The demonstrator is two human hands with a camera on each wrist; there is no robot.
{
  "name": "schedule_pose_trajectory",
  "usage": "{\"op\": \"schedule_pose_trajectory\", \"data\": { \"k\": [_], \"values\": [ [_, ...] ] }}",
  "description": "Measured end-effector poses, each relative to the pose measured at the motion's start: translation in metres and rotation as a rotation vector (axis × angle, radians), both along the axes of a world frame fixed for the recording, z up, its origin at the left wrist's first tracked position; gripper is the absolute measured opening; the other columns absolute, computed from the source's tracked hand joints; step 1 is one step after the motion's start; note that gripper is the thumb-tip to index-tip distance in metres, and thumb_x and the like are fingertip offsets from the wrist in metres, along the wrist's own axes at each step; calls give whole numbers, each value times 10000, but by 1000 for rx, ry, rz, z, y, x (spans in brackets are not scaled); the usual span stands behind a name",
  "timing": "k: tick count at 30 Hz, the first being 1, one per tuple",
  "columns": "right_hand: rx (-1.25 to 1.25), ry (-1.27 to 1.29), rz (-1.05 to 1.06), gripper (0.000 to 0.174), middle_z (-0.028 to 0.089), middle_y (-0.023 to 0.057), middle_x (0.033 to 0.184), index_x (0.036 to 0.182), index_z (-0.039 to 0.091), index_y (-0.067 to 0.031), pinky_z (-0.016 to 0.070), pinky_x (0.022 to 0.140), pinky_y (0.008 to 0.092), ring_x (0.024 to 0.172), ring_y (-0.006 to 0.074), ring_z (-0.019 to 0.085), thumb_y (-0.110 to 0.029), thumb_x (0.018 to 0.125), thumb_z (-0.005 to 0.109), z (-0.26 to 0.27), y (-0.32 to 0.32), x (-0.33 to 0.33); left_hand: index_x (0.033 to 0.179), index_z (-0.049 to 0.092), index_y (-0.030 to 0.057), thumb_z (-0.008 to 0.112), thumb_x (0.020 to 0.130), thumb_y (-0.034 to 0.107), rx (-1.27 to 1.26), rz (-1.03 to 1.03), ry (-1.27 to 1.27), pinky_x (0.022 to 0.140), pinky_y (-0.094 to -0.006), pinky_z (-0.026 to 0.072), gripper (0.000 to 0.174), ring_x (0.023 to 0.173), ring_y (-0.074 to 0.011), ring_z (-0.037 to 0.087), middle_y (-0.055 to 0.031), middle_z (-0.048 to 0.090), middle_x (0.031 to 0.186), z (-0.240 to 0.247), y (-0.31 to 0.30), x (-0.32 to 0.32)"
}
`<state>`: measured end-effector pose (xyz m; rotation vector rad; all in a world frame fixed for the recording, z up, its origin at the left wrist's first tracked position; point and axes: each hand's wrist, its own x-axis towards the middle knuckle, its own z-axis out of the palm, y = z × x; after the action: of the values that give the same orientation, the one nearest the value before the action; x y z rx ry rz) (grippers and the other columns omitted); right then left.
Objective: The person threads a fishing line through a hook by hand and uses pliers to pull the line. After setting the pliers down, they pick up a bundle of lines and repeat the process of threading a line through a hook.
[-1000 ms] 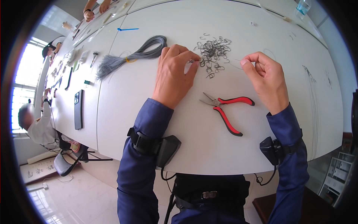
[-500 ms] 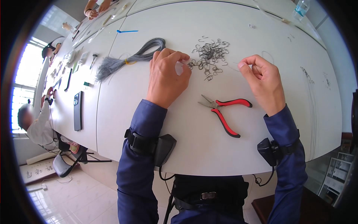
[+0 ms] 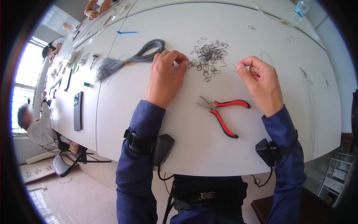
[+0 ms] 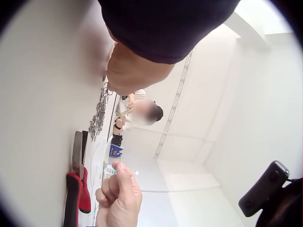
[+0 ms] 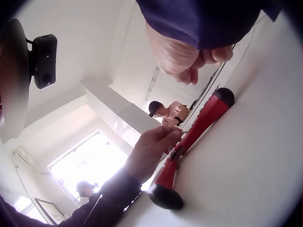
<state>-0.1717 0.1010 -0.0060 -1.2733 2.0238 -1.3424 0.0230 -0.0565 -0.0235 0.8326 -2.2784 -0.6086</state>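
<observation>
My left hand point(image 3: 166, 78) pinches a small bent wire hook between thumb and forefinger; in the right wrist view the hook point(image 5: 185, 132) shows at the fingertips. Just to its right lies a loose pile of dark wire hooks point(image 3: 210, 52). On the other side of the pile, my right hand point(image 3: 261, 82) pinches a thin wire point(image 3: 266, 56), which curves up behind the knuckles; a short end pokes out past the fingertips. Between the hands, nearer to me, lie red-and-black pliers point(image 3: 220, 112) with their handles spread.
A bundle of grey wire point(image 3: 147, 52), tied in yellow, lies behind my left hand. Farther left are a phone point(image 3: 78, 111) and a blue cable tie point(image 3: 127, 32). Long thin wires point(image 3: 312, 119) lie at the right. Other people sit along the table's far left.
My left hand has drawn back a little to the left from the hook pile, and its thumb and forefinger have come closer together. The right hand keeps its pinch, hardly moved.
</observation>
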Motion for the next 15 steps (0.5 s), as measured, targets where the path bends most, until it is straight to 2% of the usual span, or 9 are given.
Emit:
{"op": "schedule_pose_trajectory", "data": {
  "k": [3,6,9,15],
  "values": [
    [25,-51,13,207,379,-93,608,925,635,-3,227,527,239,571,13,274,-202,982,650,0,1,1,917,687,17,665,860,52,-27,5,4,864,-404,459,71,932,-298,568,-96,651,879,-3,-1,1],
    [43,-59,14,209,379,-94,607,931,638,0,229,527,238,570,14,274,-202,983,649,4,1,2,920,690,13,663,860,51,-75,12,-17,878,-405,456,75,946,-305,572,-97,650,891,-3,-1,2],
    [-4,-29,-1,206,377,-38,516,881,662,-12,299,481,271,485,48,327,-207,948,662,0,-1,0,917,696,15,668,860,56,-67,11,-49,874,-403,460,75,945,-300,572,-94,649,883,-1,-2,4],
    [-1,-34,-3,201,369,-38,518,880,660,-8,295,480,268,484,51,323,-197,949,660,0,-1,0,911,702,22,687,863,81,53,39,48,798,-371,482,77,852,-235,580,-79,663,835,1,-2,1]
  ]
}}
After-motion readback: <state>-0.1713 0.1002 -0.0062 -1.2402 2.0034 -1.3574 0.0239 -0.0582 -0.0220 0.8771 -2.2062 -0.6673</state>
